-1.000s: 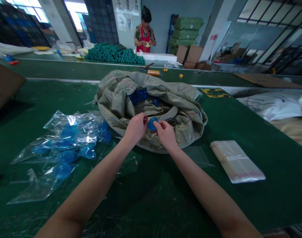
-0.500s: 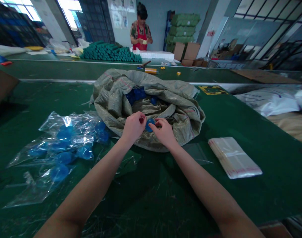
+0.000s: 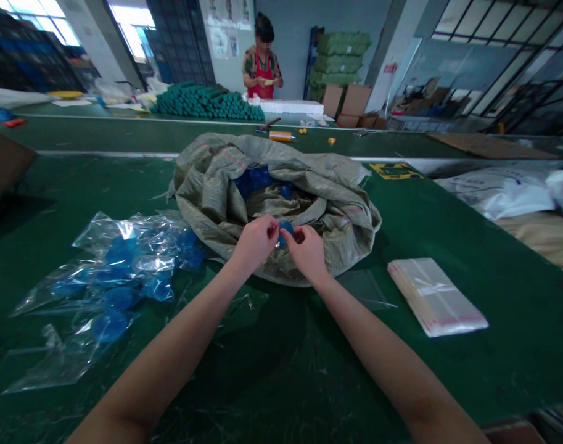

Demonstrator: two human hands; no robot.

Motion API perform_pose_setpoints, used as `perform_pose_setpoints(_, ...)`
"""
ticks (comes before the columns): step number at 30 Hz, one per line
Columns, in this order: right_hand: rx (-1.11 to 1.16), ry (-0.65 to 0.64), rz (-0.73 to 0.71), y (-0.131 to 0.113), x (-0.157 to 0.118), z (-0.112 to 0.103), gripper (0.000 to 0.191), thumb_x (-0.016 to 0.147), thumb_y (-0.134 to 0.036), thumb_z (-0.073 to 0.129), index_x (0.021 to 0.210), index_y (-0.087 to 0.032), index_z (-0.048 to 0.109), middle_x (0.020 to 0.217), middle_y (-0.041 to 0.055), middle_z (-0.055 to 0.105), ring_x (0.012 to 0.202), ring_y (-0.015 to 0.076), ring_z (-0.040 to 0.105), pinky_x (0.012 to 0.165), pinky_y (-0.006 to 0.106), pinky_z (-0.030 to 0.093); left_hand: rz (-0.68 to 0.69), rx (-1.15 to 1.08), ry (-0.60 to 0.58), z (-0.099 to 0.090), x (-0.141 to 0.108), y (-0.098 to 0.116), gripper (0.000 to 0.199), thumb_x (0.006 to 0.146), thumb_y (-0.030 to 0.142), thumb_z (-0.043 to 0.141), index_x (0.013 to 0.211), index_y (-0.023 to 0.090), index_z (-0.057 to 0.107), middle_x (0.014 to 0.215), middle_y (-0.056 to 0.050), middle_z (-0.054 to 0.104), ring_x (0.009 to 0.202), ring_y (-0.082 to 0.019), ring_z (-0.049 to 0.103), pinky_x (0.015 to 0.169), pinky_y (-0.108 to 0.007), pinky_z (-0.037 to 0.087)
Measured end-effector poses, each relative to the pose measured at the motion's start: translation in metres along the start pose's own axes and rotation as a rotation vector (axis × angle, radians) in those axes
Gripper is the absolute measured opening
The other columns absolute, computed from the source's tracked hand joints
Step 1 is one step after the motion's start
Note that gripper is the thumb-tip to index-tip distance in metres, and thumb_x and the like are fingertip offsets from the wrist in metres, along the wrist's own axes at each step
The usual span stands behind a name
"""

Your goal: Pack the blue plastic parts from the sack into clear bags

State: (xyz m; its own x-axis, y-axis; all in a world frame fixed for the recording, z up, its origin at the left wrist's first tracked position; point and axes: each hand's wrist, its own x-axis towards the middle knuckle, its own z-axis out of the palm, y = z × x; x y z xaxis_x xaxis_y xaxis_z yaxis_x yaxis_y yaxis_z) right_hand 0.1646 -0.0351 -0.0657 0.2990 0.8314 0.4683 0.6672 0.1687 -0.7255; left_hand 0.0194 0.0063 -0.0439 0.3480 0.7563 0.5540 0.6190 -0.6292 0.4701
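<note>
head view: left hand [image 3: 254,242] and right hand [image 3: 308,251] are working close together, pinching a blue plastic cap [image 3: 285,232] over the woven sack [image 3: 336,209], keeping it above the pile, with bagged blue caps [image 3: 119,253] lying toward the green table [image 3: 494,370]'s left edge.

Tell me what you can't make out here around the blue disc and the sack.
All from the head view:
The blue plastic disc: partly hidden by the left hand and right hand.
The blue pieces in the woven sack: its folds hide how many there are.
The clear plastic bag: glare blurs the shapes inside.
The small yellow item on the far table: too small to identify.
</note>
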Motion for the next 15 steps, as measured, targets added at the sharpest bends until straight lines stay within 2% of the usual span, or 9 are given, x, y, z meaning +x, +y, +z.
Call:
perform_pose_setpoints(3, 0.028, 0.033, 0.024, 0.0, 0.0, 0.0, 0.032, 0.083, -0.047, 0.065, 0.075, -0.018, 0.059, 0.075, 0.0023, 0.059, 0.072, 0.017, 0.055, 0.07, 0.029, 0.043, -0.005, 0.031, 0.007, 0.003, -0.002, 0.0, 0.008, 0.085, 0.019, 0.058, 0.092, 0.017, 0.058, 0.074, -0.003, 0.063, 0.068, -0.016, 0.06, 0.068, -0.028, 0.047)
perform_pose_setpoints(6, 0.057, 0.056, 0.055, 0.002, 0.001, 0.0, 0.034, 0.083, -0.05, 0.065, 0.074, -0.018, 0.058, 0.076, 0.0021, 0.059, 0.073, 0.017, 0.055, 0.071, 0.029, 0.043, -0.007, 0.105, -0.031, 0.003, -0.004, 0.002, 0.003, 0.086, 0.019, 0.056, 0.085, 0.016, 0.057, 0.076, -0.005, 0.062, 0.071, -0.018, 0.06, 0.069, -0.029, 0.047)
perform_pose_setpoints(11, 0.043, 0.088, 0.077, 0.006, 0.0, 0.004, 0.035, 0.081, -0.051, 0.066, 0.075, -0.018, 0.058, 0.077, 0.0022, 0.059, 0.073, 0.0167, 0.055, 0.072, 0.029, 0.044, 0.011, 0.171, -0.109, 0.003, -0.005, 0.008, 0.013, 0.089, 0.02, 0.052, 0.078, 0.016, 0.057, 0.081, -0.008, 0.064, 0.076, -0.019, 0.06, 0.073, -0.03, 0.047)
perform_pose_setpoints(15, 0.003, 0.124, 0.071, 0.009, -0.003, 0.007, 0.035, 0.081, -0.051, 0.066, 0.077, -0.017, 0.059, 0.078, 0.0036, 0.06, 0.074, 0.0173, 0.055, 0.073, 0.03, 0.044, 0.024, 0.157, -0.12, 0.008, -0.006, 0.011, 0.014, 0.089, 0.02, 0.052, 0.077, 0.016, 0.058, 0.08, -0.008, 0.065, 0.075, -0.019, 0.06, 0.073, -0.03, 0.047)
